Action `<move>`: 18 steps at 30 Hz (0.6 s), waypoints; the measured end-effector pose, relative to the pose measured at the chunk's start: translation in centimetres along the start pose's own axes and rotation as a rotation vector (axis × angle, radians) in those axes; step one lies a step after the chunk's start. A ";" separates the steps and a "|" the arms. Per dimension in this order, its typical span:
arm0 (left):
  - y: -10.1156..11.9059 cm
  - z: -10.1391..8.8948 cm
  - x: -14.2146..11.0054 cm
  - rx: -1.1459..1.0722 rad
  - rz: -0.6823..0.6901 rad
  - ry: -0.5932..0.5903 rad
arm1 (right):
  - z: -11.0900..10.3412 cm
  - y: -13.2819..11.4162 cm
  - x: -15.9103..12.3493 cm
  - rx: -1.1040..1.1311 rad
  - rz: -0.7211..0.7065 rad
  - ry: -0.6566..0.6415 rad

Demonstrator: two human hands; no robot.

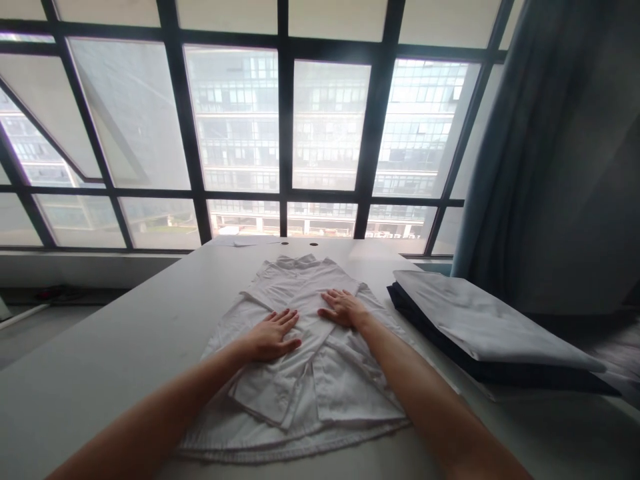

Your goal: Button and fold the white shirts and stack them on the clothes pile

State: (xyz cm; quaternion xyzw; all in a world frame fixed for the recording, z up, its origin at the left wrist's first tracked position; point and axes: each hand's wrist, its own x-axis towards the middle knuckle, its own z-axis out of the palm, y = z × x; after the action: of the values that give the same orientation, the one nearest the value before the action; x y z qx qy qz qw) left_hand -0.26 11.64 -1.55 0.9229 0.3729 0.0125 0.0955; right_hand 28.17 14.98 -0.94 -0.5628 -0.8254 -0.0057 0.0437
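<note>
Left hand [273,335], right hand [343,308] — hiding white shirt [345,393]

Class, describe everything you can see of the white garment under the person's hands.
The white garment looks like a cotton shirt or coat, creased but spread flat on the pale table. Its collar lies toward the window and its hem lies nearest the camera, while folded parts overlap down the middle. The left hand and right hand rest flat on it.
</note>
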 end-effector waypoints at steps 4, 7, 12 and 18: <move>-1.1 -0.2 -2.6 0.034 -0.009 -0.016 | 0.2 0.1 -1.2 -0.010 0.097 0.033; -1.9 -0.3 -4.4 0.030 -0.005 -0.036 | 0.6 0.5 -3.8 0.045 0.170 -0.007; -3.1 -0.4 -6.4 0.033 -0.093 -0.007 | 1.2 2.5 -9.1 0.090 0.271 -0.021; -4.4 -0.5 -9.8 0.103 -0.526 0.075 | 1.2 5.0 -14.3 0.072 0.510 0.089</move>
State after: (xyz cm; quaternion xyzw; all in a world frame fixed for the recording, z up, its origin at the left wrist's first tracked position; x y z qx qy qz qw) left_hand -10.39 8.03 -1.43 0.7968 0.6032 0.0025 0.0347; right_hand 37.93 3.62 -3.47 -0.7499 -0.6538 0.0102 0.1001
